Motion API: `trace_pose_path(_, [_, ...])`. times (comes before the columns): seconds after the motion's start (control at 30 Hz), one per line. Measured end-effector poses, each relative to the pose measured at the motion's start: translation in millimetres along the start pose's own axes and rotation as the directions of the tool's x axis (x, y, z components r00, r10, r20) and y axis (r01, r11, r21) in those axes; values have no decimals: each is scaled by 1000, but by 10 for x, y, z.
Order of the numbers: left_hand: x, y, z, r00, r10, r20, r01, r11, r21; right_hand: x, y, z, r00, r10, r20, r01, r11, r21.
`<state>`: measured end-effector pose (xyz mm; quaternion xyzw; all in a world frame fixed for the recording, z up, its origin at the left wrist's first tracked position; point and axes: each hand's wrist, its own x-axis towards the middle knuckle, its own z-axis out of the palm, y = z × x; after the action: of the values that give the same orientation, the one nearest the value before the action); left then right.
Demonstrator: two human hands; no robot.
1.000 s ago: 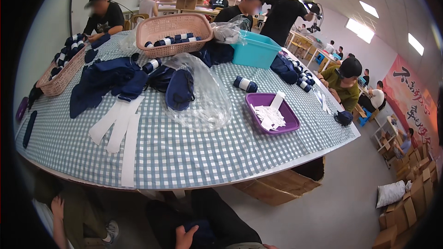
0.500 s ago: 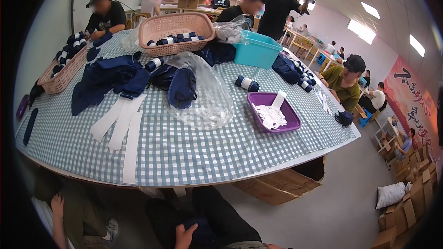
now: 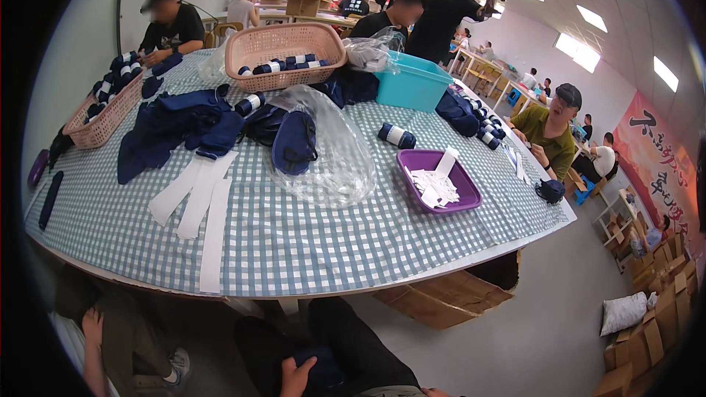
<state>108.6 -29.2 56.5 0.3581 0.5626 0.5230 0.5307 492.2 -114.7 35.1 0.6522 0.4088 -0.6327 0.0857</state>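
Low in the view, my left hand [image 3: 296, 378] rests over my lap with its thumb upward, closed on a dark blue cloth piece [image 3: 325, 372]; its other fingers are mostly hidden. Only a sliver of my right hand [image 3: 434, 392] shows at the bottom edge, its fingers out of sight. On the table ahead, a purple basket [image 3: 476, 195] holds white paper strips [image 3: 434, 190]. Beside it lies a dark blue roll with a white band [image 3: 396, 135]. Further left are a clear plastic bag [image 3: 338, 176], a navy pouch [image 3: 293, 143] and long white strips [image 3: 213, 235].
The checked tablecloth [image 3: 309, 242] covers the table. Behind stand a pink basket [image 3: 246, 40] with banded rolls, a turquoise bin [image 3: 412, 84] and, at left, another pink basket [image 3: 95, 132]. A cardboard box [image 3: 448, 298] sits beneath the table. People sit around; one person's arm [image 3: 94, 353] is near, lower left.
The person in olive at the right has raised their head and a hand. The view has shifted slightly. My left hand stays in place on the dark blue cloth piece.
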Motion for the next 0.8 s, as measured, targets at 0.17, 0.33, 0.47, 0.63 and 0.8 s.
trace_pose_path(0.17, [-12, 116, -26, 1000, -26, 1, 26, 999, 28, 45, 68, 2, 1000, -14, -1, 14, 1000, -13])
trace_pose_path(0.33, [-57, 336, -20, 999, -20, -43, 21, 1000, 15, 122, 142, -23, 999, -38, 2, 38, 999, -38])
trace_pose_path(0.47, [-59, 368, -3, 997, 27, -66, -27, 1000, 4, 289, 341, -45, 997, -82, 9, 82, 994, -75])
trace_pose_path(0.63, [-39, 195, -37, 998, 48, -44, -47, 999, 27, 255, 350, -82, 998, -59, 35, 62, 996, -67])
trace_pose_path(0.8, [-84, 240, -42, 998, 36, -57, -33, 998, 48, -450, -423, -114, 992, -43, 119, 37, 998, 53])
